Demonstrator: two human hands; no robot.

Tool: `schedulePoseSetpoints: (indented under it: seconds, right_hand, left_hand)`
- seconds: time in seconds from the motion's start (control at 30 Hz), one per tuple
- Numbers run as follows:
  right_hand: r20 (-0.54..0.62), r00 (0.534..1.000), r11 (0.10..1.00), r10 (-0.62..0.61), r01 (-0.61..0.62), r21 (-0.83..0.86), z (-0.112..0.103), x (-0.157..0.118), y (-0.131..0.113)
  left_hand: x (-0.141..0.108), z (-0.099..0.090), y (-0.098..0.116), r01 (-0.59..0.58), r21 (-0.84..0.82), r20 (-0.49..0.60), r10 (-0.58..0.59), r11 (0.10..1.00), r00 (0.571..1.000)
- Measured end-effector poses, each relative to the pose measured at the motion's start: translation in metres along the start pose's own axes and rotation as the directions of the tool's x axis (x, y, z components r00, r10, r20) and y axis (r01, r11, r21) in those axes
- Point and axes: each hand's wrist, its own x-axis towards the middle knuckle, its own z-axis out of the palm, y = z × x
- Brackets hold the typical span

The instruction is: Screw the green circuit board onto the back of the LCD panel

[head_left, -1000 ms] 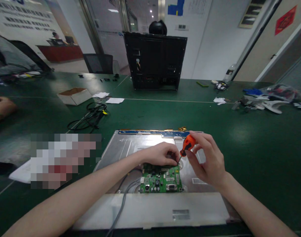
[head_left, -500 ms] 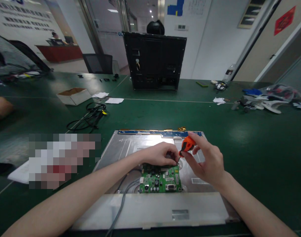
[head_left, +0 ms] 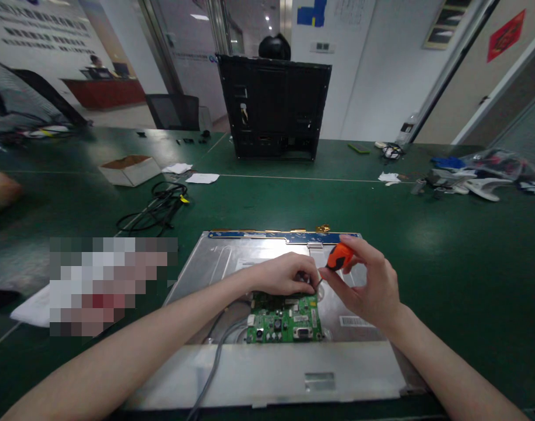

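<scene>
My right hand (head_left: 372,283) grips a short screwdriver (head_left: 340,256) by its orange and black handle. Its thin shaft slants down to the upper right corner of a green circuit board (head_left: 287,321). At that corner my left hand (head_left: 289,273) is closed, with thumb and fingertips together beside the screwdriver's tip; what they hold, if anything, is too small to make out. The board lies on the silver metal back of a display panel (head_left: 197,292), which rests flat on the table. A blue circuit strip (head_left: 267,236) runs along the panel's far edge.
Grey cables (head_left: 217,362) cross the panel's near left part. Beyond lie a coiled black cable (head_left: 157,210), an open cardboard box (head_left: 130,171) and an upright black monitor housing (head_left: 276,108). Another person's hand (head_left: 2,190) rests at far left. Bagged items and parts (head_left: 473,175) sit at right.
The screwdriver handle has shifted slightly right and leans over more, and my right fingers have moved with it. My left hand stays at the board's corner.
</scene>
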Motion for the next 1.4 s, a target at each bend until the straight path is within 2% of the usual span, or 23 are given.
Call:
schedulePoseSetpoints:
  seconds: [0.37, 1.03, 1.2, 1.4]
  right_hand:
    - [0.018, 1.0, 0.999, 0.004, -0.003, -0.034, -0.0013, 0.0004, -0.0004]
    - [0.0, 0.999, 0.998, 0.044, -0.044, 0.045, 0.0036, -0.0019, 0.0008]
    - [-0.073, 0.997, 0.998, 0.003, 0.002, 0.059, 0.0035, -0.0077, 0.0042]
    - [-0.087, 0.996, 0.998, -0.005, 0.011, 0.069, 0.0023, -0.0078, 0.0054]
  left_hand:
    - [0.0001, 0.0003, -0.0006, -0.006, -0.028, -0.013, 0.006, 1.0, 1.0]
    - [-0.0001, -0.0012, -0.001, 0.037, -0.057, -0.006, -0.037, 0.998, 0.999]
    - [-0.0001, -0.0007, -0.001, 0.05, -0.065, 0.003, -0.05, 0.997, 0.999]
    - [0.0006, -0.0016, -0.0021, 0.064, -0.068, 0.012, -0.063, 0.996, 0.998]
